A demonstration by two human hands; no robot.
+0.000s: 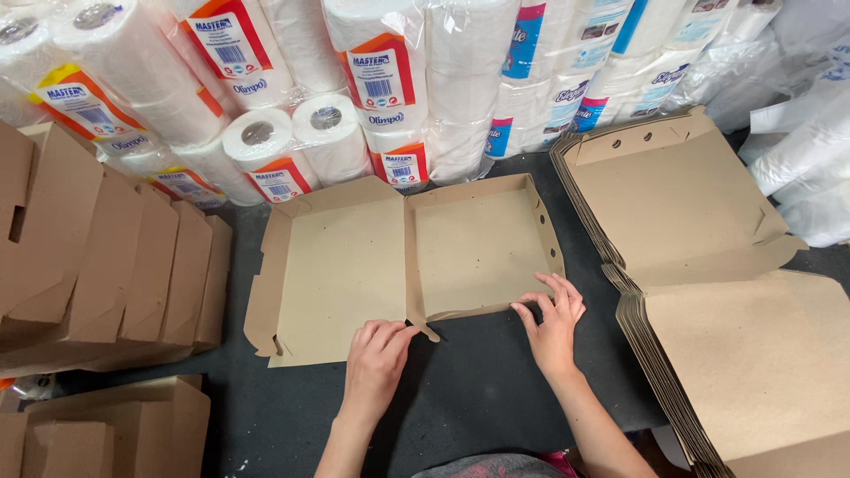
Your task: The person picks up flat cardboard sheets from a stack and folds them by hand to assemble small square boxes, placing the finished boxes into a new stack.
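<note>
A brown cardboard box blank (354, 265) lies open on the dark table (469, 389). Its right half has its side walls raised, while its left half is still flat. My left hand (376, 363) pinches the near edge at the middle fold, by a small tab. My right hand (553, 323) presses its fingertips on the near right wall of the raised half, close to the corner.
A thick stack of flat box blanks (708, 283) lies to the right. Folded boxes (115, 265) stand in a row on the left, with more at the bottom left (97, 434). Wrapped paper-roll packs (372, 88) are piled along the back.
</note>
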